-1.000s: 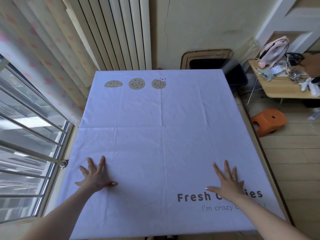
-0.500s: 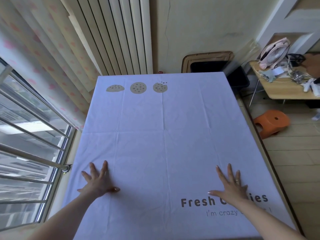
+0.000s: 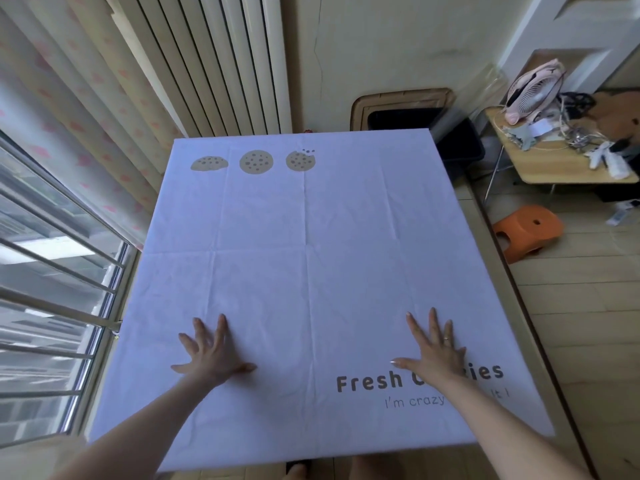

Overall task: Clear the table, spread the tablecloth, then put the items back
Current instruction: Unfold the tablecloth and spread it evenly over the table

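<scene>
While both flat, spread hands, left hand (image 3: 213, 355) and right hand (image 3: 433, 351), press it, the pale lilac creased cotton tablecloth (image 3: 311, 254) shows cookie prints.

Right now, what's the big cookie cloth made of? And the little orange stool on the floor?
The tablecloth looks like thin woven cloth, probably cotton or a blend, matte: it keeps sharp fold creases and fine wrinkles. The orange stool looks like moulded plastic, smooth, all one colour with rounded edges.

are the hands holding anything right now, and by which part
Nothing is held. The left hand and right hand lie flat, fingers spread, on the near part of the tablecloth.
</scene>
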A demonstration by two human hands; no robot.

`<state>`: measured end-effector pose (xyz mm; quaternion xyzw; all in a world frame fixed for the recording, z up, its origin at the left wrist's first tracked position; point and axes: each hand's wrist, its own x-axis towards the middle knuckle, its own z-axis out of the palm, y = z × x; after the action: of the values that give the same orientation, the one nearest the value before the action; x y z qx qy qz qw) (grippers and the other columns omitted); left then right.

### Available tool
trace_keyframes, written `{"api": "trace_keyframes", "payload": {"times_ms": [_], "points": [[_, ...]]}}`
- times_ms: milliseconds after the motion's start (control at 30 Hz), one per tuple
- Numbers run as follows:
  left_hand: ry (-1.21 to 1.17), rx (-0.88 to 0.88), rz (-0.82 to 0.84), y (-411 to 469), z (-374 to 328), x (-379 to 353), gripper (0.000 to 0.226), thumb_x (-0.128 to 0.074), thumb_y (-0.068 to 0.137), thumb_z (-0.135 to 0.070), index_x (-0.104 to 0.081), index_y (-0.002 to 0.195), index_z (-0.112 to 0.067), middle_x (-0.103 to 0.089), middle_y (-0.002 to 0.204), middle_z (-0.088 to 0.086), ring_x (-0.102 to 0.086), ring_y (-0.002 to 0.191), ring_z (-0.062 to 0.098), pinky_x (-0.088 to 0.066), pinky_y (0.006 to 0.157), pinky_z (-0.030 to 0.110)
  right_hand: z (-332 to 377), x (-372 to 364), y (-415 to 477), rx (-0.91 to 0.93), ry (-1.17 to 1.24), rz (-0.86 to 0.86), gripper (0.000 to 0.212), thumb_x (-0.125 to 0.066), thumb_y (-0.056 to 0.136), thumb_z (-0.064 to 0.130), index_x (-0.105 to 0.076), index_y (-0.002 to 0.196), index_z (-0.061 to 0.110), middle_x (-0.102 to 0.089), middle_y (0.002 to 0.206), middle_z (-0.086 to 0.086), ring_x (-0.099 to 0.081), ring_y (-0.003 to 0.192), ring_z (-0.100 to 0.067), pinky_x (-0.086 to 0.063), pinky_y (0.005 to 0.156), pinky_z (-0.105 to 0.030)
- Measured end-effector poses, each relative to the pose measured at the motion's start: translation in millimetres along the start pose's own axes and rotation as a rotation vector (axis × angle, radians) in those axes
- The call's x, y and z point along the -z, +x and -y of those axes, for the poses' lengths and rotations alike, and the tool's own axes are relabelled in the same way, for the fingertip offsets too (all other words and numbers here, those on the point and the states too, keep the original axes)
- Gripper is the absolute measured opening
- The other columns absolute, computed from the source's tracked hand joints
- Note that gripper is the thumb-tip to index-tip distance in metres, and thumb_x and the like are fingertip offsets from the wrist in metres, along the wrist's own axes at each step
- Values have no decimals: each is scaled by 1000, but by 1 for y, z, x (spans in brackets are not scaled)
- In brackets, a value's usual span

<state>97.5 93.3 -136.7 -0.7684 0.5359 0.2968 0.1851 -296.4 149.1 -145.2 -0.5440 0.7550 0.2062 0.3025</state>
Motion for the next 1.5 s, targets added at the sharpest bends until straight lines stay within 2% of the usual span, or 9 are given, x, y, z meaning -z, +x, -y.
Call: {"api": "trace_keyframes", "payload": {"times_ms": [133, 300, 433, 567, 633, 767, 900, 1267, 1500], "points": [[7, -24, 38, -31, -42, -30, 128, -70, 56, -73, 16, 144, -42, 34, 150, 4, 24, 140, 37, -18, 103, 71, 0, -1, -1, 5, -34, -48, 100, -42, 76, 78, 23, 143, 42, 36, 151, -5, 19, 142, -40, -18, 110, -63], [-44, 11, 28, -61, -97, -54, 121, -69, 62, -68, 15, 145, -40, 33, 150, 5, 23, 140, 39, -16, 104, 71, -21, 4, -2, 158, -120, -109, 83, -33, 86, 70, 17, 146, 39, 28, 154, -6, 18, 144, -34, -5, 111, -64], [-112, 55, -12, -84, -148, -76, 109, -65, 71, -64, 11, 146, -40, 29, 152, 4, 21, 141, 38, -17, 104, 70, -86, 11, 6, 378, -147, -48, 81, -46, 88, 59, 8, 147, 43, 38, 147, 7, 24, 143, -26, 0, 112, -64], [-100, 32, 6, -127, -206, -121, 114, -62, 69, -70, 16, 145, -38, 31, 152, 5, 24, 140, 39, -18, 103, 70, -154, 6, -1, 345, -85, -44, 89, -55, 85, 55, 7, 147, 43, 33, 152, 5, 26, 142, -28, -1, 111, -63], [-146, 56, 2, -150, -235, -145, 110, -60, 73, -68, 15, 146, -36, 31, 152, 6, 25, 140, 38, -15, 104, 71, -179, 0, -7, 360, -53, -42, 90, -57, 84, 53, 8, 147, 43, 38, 149, 6, 27, 142, -26, -2, 113, -63], [-161, 67, 27, -187, -275, -175, 123, -71, 64, -64, 15, 146, -33, 31, 151, 8, 26, 139, 40, -12, 103, 72, -209, -12, -12, 434, -46, -50, 90, -58, 85, 50, 7, 146, 44, 46, 142, 8, 28, 141, -23, -2, 116, -57], [-185, 92, 27, -207, -295, -188, 128, -71, 61, -67, 18, 147, -30, 36, 150, 8, 28, 139, 39, -10, 103, 73, -220, -8, -16, 504, -145, -71, 95, -57, 83, 55, 11, 148, 36, 39, 146, -2, 24, 143, -25, 11, 114, -50], [-136, 96, -10, -212, -295, -198, 129, -69, 64, -67, 21, 147, -26, 35, 150, 12, 27, 139, 40, -14, 102, 74, -219, -14, -23, 534, -31, -71, 97, -61, 83, 51, 7, 149, 32, 38, 149, 3, 29, 141, -19, -8, 118, -37], [-170, 90, -39, -207, -299, -203, 127, -70, 67, -63, 21, 146, -25, 35, 150, 12, 29, 138, 39, -9, 101, 75, -219, -18, -20, 526, 18, -60, 96, -64, 84, 43, 5, 150, 33, 38, 149, 5, 30, 140, -18, -14, 117, -40]]}}
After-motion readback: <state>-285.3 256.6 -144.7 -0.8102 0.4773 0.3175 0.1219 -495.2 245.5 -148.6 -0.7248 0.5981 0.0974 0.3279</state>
